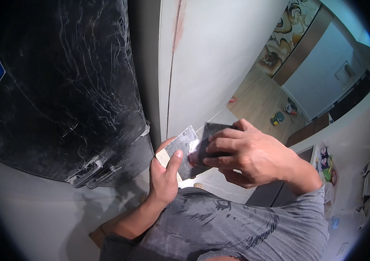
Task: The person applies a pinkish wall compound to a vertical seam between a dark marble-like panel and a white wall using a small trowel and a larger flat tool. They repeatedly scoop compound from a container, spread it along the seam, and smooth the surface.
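Observation:
Held in front of my body, a flat grey scraper (181, 146) with a cream back strip is gripped by my left hand (165, 176), thumb across its face. My right hand (254, 154) grips a darker flat scraper (214, 130) from above, fingers bent over it. The two blades meet or overlap slightly at their facing edges; exact contact is hard to tell. A dab of white putty (193, 147) with a pinkish smear lies on the grey blade beside the dark one. My right hand's fingers partly hide the dark scraper.
A tall fridge-like unit under dusty black film (76, 74) stands at left. A pale wall panel (219, 52) with a reddish-brown seam rises ahead. Beyond it, a green bucket (276, 118) sits on the wood floor (254, 102). Bags and packages (327, 163) lie at right.

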The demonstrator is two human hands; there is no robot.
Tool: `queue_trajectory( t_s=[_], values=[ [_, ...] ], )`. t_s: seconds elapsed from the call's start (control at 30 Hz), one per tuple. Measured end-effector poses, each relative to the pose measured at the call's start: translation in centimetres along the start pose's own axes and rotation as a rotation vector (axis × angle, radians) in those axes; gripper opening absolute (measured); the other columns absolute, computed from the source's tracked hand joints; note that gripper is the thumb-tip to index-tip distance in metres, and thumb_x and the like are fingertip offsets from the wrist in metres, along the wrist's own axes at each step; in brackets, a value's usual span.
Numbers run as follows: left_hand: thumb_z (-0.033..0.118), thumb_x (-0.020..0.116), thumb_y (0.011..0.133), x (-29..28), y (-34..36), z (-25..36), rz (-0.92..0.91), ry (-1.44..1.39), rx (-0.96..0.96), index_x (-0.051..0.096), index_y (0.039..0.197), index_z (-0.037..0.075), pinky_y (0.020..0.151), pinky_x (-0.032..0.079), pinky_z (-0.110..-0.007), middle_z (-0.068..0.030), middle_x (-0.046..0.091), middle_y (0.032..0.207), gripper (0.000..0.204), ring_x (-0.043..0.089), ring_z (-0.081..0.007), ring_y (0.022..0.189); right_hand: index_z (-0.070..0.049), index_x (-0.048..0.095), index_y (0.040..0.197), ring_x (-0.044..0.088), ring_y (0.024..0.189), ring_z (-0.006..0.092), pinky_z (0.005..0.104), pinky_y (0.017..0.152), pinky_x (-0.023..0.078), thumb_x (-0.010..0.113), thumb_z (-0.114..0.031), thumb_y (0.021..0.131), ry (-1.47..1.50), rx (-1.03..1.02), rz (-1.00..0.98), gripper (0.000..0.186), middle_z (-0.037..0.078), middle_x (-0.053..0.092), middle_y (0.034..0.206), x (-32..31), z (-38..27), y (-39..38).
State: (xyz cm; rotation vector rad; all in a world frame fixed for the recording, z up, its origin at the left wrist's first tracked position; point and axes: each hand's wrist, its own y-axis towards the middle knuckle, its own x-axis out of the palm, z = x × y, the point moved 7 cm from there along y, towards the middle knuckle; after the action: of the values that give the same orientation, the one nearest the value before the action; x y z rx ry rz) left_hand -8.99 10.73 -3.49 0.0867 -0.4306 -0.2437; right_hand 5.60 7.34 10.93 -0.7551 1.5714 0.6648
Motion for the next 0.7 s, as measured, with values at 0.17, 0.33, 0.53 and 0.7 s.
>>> queue_trajectory(
  t_s=[0.17, 0.33, 0.53, 0.7],
  values=[
    [0.013, 0.053, 0.111, -0.1, 0.3, -0.4, -0.009, -0.023, -0.023, 0.056, 0.142, -0.008, 0.097, 0.051, -0.031, -0.0103, 0.07, 0.119, 0.038, 0.064, -0.0138, 0.107, -0.012, 0.076, 0.126, 0.063, 0.119, 0.0238, 0.0444, 0.092, 0.047, 0.081, -0.015, 0.078, 0.083, 0.038, -0.009, 0.049, 0.005, 0.069, 0.119, 0.4, 0.4, -0.4],
    [0.016, 0.055, 0.111, 0.0, 0.6, -0.7, -0.016, -0.113, -0.11, 0.055, 0.142, -0.005, 0.091, 0.056, -0.034, -0.0114, 0.07, 0.119, 0.038, 0.068, -0.0165, 0.106, -0.013, 0.079, 0.124, 0.066, 0.12, 0.0259, 0.0443, 0.096, 0.049, 0.078, -0.011, 0.079, 0.141, 0.007, 0.088, 0.045, 0.008, 0.07, 0.126, 0.8, 1.3, -1.8],
    [0.026, 0.053, 0.112, 1.4, 0.4, -1.1, -0.095, -0.561, -0.306, 0.052, 0.149, 0.008, 0.072, 0.057, -0.039, -0.0077, 0.071, 0.121, 0.041, 0.071, -0.0193, 0.104, -0.002, 0.077, 0.128, 0.062, 0.134, 0.0394, 0.0501, 0.115, 0.047, 0.073, -0.016, 0.083, 0.869, -0.147, 0.718, 0.047, 0.025, 0.064, 0.142, 2.9, 2.7, -2.6],
    [0.027, 0.053, 0.112, 1.5, 0.4, -0.7, -0.068, -0.555, -0.278, 0.053, 0.148, 0.009, 0.073, 0.058, -0.038, -0.008, 0.071, 0.125, 0.04, 0.071, -0.0205, 0.106, -0.002, 0.075, 0.131, 0.058, 0.139, 0.04, 0.0499, 0.114, 0.048, 0.072, -0.016, 0.086, 0.722, -0.081, 0.708, 0.047, 0.025, 0.061, 0.145, 7.3, 5.0, -2.3]
  ],
)
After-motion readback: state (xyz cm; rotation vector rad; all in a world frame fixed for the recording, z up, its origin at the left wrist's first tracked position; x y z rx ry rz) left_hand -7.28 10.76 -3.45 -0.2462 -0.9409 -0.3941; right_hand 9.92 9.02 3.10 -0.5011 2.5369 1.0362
